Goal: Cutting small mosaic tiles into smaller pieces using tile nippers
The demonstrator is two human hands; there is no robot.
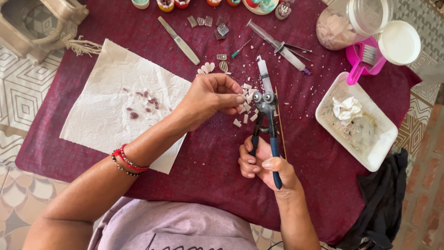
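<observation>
Basically right hand (263,165) is clenched on the wheeled nippers (265,121), handles low, head up over the white shards (245,111). Left hand (210,97) pinches a small piece against the wheels, too small to identify. Offcuts fall onto the maroon surface (314,185), paper towel (115,102) alongside.

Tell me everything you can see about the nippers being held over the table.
The nippers are a plier-like tool with two small round cutting wheels at a grey metal head, a coiled spring between the arms and dark blue handles. They point away from the person, head up over white chips on the maroon cloth. The right hand grips the handles. The left hand pinches something at the wheels, too small to make out.
</observation>
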